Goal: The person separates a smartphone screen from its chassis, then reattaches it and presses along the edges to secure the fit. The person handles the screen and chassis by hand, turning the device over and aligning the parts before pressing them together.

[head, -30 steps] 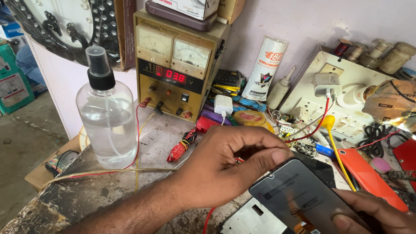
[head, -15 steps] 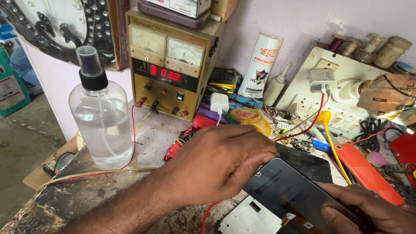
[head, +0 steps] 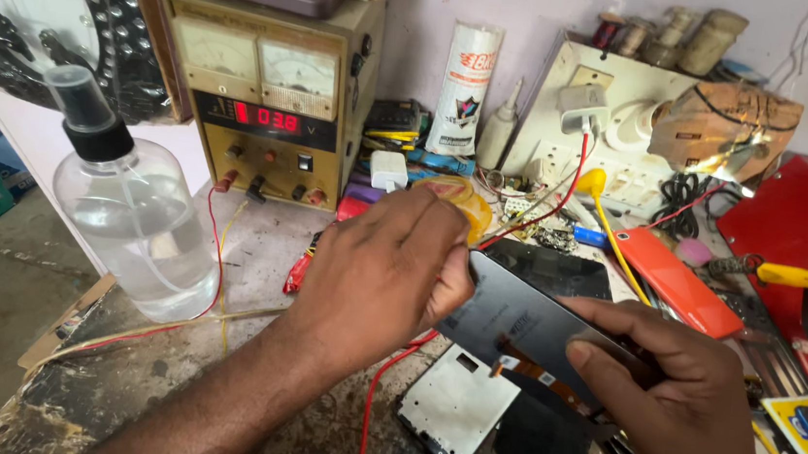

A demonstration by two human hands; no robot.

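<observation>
My left hand point(head: 382, 272) is curled at the near-left corner of a dark phone display panel point(head: 522, 323), pinching its edge; a red wire point(head: 391, 372) trails below the hand. My right hand point(head: 672, 397) grips the same panel from the right, thumb on its face, holding it tilted above the bench. An orange flex cable point(head: 547, 376) runs across the panel's underside. Beneath it lies a white phone frame point(head: 454, 407) on the worn bench.
A clear spray bottle point(head: 137, 218) stands at the left. A bench power supply point(head: 264, 98) with a red digit display sits behind. A socket board point(head: 618, 119), a white can point(head: 463, 86), an orange phone cover point(head: 677, 280) and a red tray point(head: 792, 242) crowd the back and right.
The camera has moved closer and a little left. My left hand has slid along the panel's edge toward its near corner while my right hand keeps holding the panel.
</observation>
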